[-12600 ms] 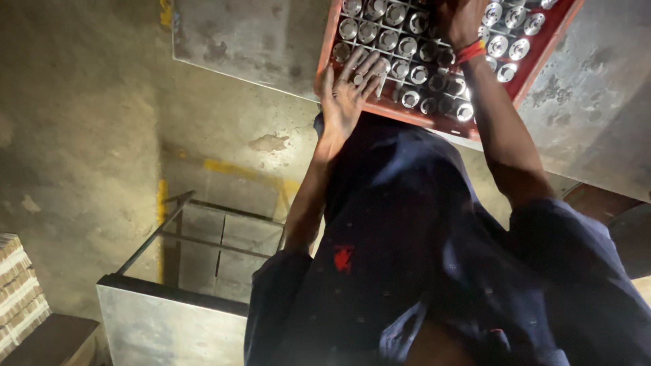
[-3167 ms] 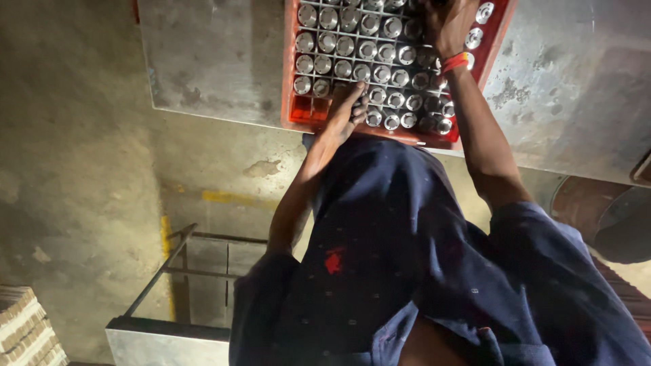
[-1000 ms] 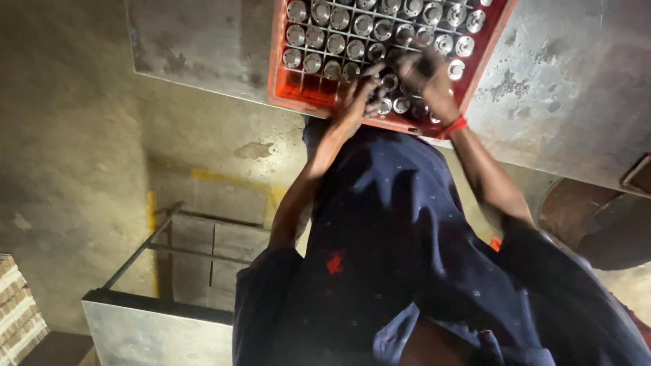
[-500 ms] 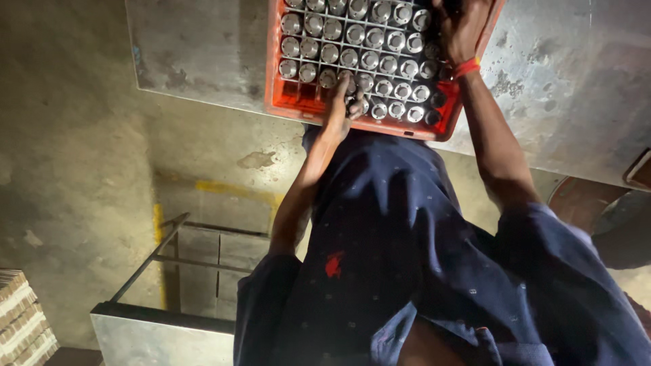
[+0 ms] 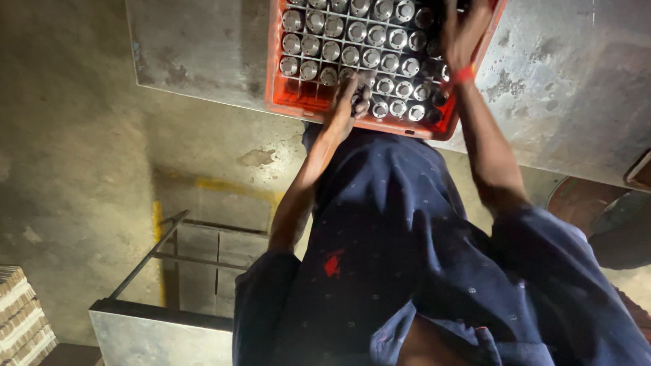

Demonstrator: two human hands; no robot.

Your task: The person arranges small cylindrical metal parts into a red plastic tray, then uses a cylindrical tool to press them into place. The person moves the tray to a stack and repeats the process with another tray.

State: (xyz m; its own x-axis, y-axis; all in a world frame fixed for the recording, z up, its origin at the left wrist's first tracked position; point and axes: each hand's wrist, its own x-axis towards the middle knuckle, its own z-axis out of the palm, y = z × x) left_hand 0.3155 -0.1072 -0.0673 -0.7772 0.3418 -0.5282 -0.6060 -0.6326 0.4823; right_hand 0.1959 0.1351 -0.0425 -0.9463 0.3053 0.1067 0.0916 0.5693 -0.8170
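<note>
Seen from above: red crate (image 5: 298,102) of grey metal cylinders (image 5: 332,49) resting on a worn steel counter (image 5: 563,81). Left hand (image 5: 347,102) at the near rows, grip closed around one cylinder. Right hand (image 5: 464,34) over the far corner, grip impossible to tell.

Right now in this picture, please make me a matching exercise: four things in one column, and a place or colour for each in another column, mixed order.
Things:
1. crate
2. left hand
3. right hand
4. stacked blocks

Places or colours:
a. bottom left corner of the view
b. red-orange, full of metal-capped bottles
c. at the crate's near edge, fingers on the caps
d. at the crate's far right side, red band on the wrist

Pairs: 1-b, 2-c, 3-d, 4-a
</note>
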